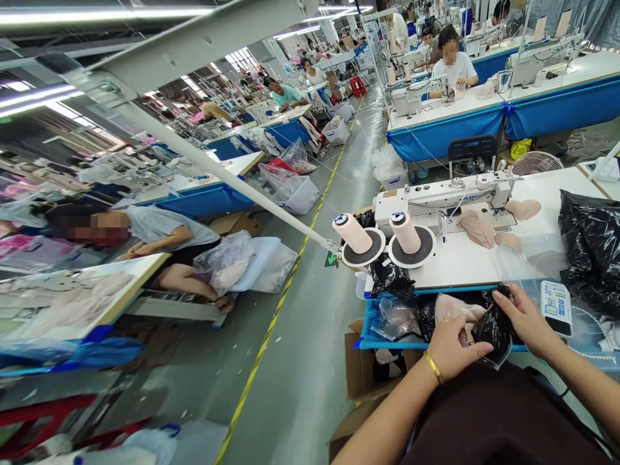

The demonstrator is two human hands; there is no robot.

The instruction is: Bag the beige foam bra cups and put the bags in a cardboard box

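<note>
A crumpled black plastic bag (493, 330) is between my hands, over the blue cloth tray at the table's front edge. My right hand (526, 318) is closed on the bag's upper right edge, fingers and thumb pinching it. On its other side is my left hand (453, 349), a gold bracelet (433, 367) on the wrist. Its thumb lies along the bag's lower left side, and its other fingers are partly hidden beside beige fabric pieces (450, 306). A clear bag with a beige piece in it (397, 318) lies further left in the blue tray (368, 332).
A sewing machine (445, 197) with two thread cones (352, 234) stands ahead, beige cup-shaped pieces (477, 228) by its needle. Large black bags (593, 248) and a white-labelled box (556, 307) lie right. Cardboard boxes (356, 368) stand below. Other people sit at machines across the aisle.
</note>
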